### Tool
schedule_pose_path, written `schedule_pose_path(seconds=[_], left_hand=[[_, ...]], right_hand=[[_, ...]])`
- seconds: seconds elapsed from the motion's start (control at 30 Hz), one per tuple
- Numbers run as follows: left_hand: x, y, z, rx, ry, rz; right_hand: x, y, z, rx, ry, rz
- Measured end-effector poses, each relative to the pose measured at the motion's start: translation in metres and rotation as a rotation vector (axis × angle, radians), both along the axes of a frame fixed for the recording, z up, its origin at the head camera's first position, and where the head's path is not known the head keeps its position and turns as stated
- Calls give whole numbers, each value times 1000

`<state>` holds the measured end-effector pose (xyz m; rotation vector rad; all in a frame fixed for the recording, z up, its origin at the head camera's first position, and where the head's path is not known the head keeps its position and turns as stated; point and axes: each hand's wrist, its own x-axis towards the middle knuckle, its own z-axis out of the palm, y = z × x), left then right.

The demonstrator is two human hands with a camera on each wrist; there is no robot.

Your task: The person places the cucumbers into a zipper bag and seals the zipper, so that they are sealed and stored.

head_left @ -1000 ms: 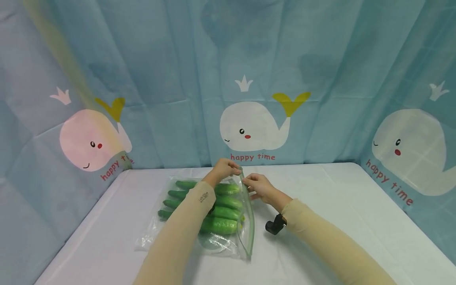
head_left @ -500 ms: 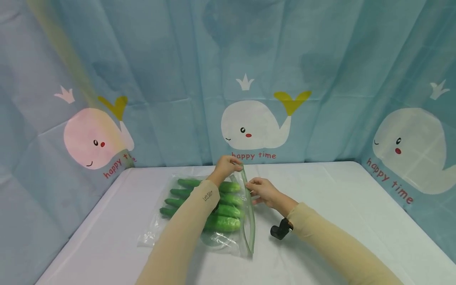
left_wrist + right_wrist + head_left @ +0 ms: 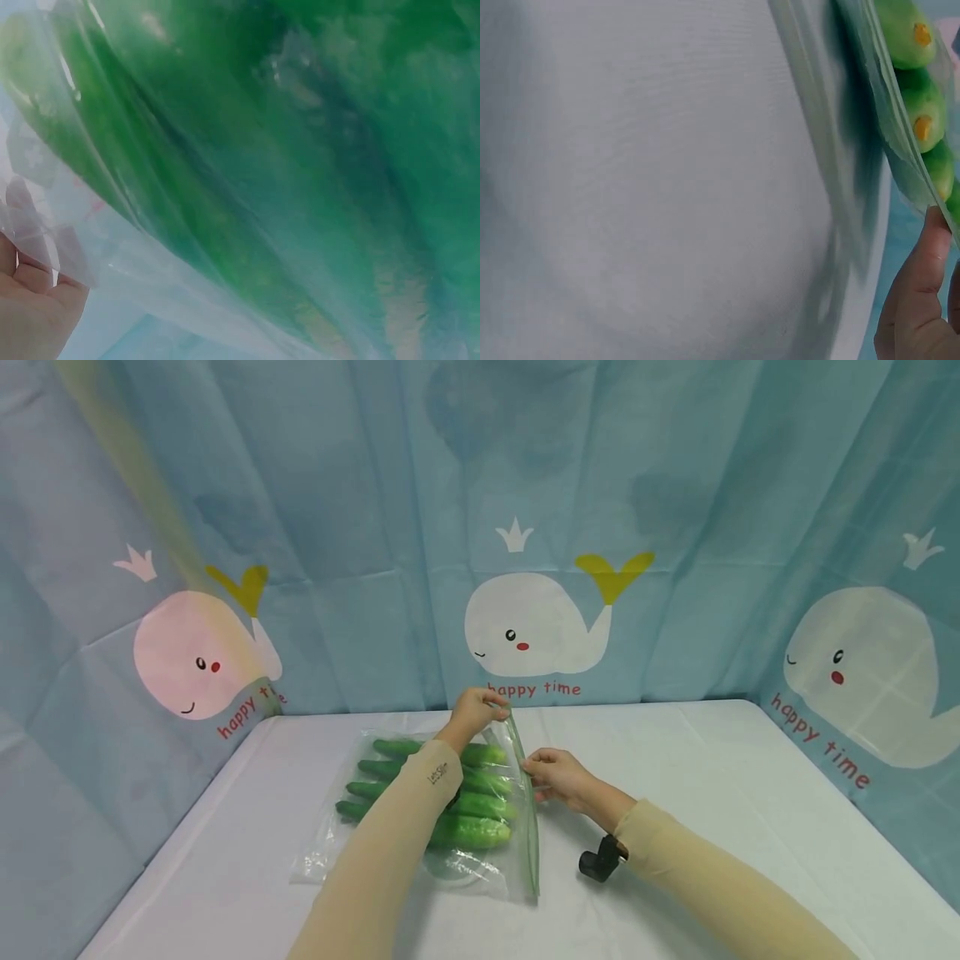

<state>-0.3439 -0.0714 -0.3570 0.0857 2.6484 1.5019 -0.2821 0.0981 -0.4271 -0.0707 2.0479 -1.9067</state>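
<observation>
A clear zip bag (image 3: 457, 872) lies on the table with several cucumbers (image 3: 472, 832) side by side in it. Its green-edged zip strip (image 3: 534, 852) faces right. At the strip's far end, my left hand (image 3: 474, 713) pinches the corner of the bag. My right hand (image 3: 566, 777) pinches the strip a little nearer to me, thumb and finger on the edge. Seen from the right wrist, the thumb (image 3: 930, 255) presses the strip, and the cucumbers' yellow-tipped ends (image 3: 922, 127) show behind the plastic. My left sleeve hides part of the cucumbers.
A white cloth covers the table (image 3: 675, 752). Behind and at both sides hangs a blue curtain (image 3: 360, 635) printed with whales. A black wrist camera (image 3: 600, 860) sticks out below my right wrist.
My right hand has slid along the zip strip toward me, away from the left hand. The bag's mouth looks narrower near the front. My left hand stays at the far corner.
</observation>
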Motion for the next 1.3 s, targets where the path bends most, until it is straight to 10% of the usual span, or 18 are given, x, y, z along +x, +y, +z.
schedule_pose_path(seconds=[1.3], left_hand=[[6, -6, 2, -5, 84, 33]], right_hand=[[38, 9, -8, -24, -13, 59]])
